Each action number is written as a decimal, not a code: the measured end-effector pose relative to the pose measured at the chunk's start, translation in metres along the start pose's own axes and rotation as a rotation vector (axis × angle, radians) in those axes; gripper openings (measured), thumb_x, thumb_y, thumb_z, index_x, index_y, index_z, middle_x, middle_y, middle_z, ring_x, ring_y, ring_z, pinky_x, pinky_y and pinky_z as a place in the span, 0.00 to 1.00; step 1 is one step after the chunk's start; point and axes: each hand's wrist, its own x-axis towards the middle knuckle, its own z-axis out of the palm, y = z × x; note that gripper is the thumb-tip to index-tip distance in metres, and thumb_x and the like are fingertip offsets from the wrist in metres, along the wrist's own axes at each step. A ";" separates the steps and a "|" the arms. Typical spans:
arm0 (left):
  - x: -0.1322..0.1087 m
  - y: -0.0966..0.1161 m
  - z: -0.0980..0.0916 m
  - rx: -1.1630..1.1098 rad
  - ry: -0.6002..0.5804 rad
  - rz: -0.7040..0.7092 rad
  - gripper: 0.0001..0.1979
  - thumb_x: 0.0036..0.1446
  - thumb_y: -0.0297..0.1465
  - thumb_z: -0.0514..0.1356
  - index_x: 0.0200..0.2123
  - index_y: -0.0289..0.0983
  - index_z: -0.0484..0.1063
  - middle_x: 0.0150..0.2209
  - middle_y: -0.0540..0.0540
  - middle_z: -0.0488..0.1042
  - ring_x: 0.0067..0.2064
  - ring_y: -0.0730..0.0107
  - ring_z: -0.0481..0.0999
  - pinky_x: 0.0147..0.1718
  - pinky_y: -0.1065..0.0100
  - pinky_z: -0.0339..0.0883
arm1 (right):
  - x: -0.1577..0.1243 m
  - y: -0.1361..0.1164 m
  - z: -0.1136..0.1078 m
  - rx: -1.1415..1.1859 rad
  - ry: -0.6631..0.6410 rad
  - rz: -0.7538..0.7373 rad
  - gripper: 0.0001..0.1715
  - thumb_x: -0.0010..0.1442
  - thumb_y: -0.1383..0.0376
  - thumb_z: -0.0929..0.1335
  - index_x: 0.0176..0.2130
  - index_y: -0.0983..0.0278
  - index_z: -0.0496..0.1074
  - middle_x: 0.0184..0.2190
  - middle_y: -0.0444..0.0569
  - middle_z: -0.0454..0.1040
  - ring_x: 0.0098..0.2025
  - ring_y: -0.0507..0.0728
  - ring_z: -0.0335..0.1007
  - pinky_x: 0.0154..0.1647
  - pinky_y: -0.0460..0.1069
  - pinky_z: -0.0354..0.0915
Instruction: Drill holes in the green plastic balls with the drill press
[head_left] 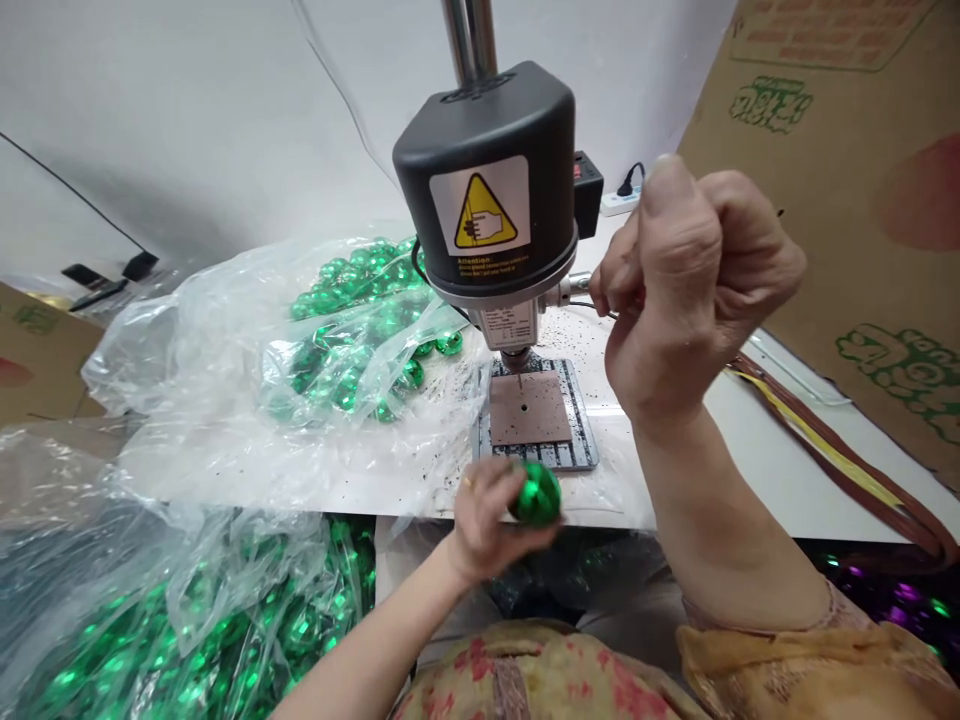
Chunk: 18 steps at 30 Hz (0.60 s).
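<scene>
My left hand [484, 515] is closed round a shiny green faceted bead [536, 493], held just in front of the drill's base plate [534, 412]. My right hand [694, 285] is raised and clenched around the feed lever [579, 287] on the right side of the small bench drill [491, 190]. The drill bit [516, 367] hangs just above a brown pad with a small hole [529, 407] on the plate. Nothing lies under the bit.
A clear plastic bag of several green beads [352, 330] lies left of the drill on the white table [757, 450]. Another bag of green beads [187, 620] sits below the table edge. Cardboard [862, 200] leans at right, with a brown and yellow strap [825, 440] beside it.
</scene>
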 end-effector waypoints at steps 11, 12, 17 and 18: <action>-0.048 0.003 -0.018 -0.001 -0.292 0.334 0.22 0.64 0.46 0.58 0.54 0.37 0.68 0.43 0.39 0.78 0.36 0.68 0.77 0.32 0.69 0.71 | -0.003 -0.002 0.001 0.005 0.033 0.018 0.27 0.62 0.62 0.70 0.18 0.60 0.54 0.14 0.37 0.53 0.16 0.47 0.50 0.19 0.49 0.48; -0.034 -0.006 -0.019 -0.012 -0.216 0.284 0.20 0.65 0.42 0.58 0.54 0.37 0.68 0.42 0.40 0.78 0.36 0.67 0.78 0.32 0.69 0.72 | -0.003 -0.001 0.001 -0.002 0.028 0.019 0.27 0.62 0.62 0.70 0.18 0.60 0.54 0.14 0.37 0.54 0.16 0.47 0.49 0.18 0.50 0.48; 0.057 -0.083 -0.007 0.225 -0.199 -0.314 0.11 0.65 0.26 0.54 0.49 0.37 0.70 0.42 0.40 0.76 0.42 0.62 0.78 0.39 0.64 0.73 | -0.005 -0.002 0.001 0.006 0.064 0.004 0.25 0.61 0.64 0.69 0.18 0.60 0.56 0.14 0.38 0.53 0.15 0.48 0.49 0.18 0.51 0.46; 0.073 -0.101 -0.001 0.315 -0.245 -0.427 0.12 0.64 0.26 0.55 0.49 0.37 0.71 0.45 0.38 0.75 0.47 0.57 0.77 0.44 0.61 0.72 | -0.005 -0.003 0.001 0.001 0.066 0.008 0.25 0.61 0.64 0.69 0.18 0.60 0.56 0.14 0.38 0.53 0.15 0.48 0.50 0.18 0.51 0.46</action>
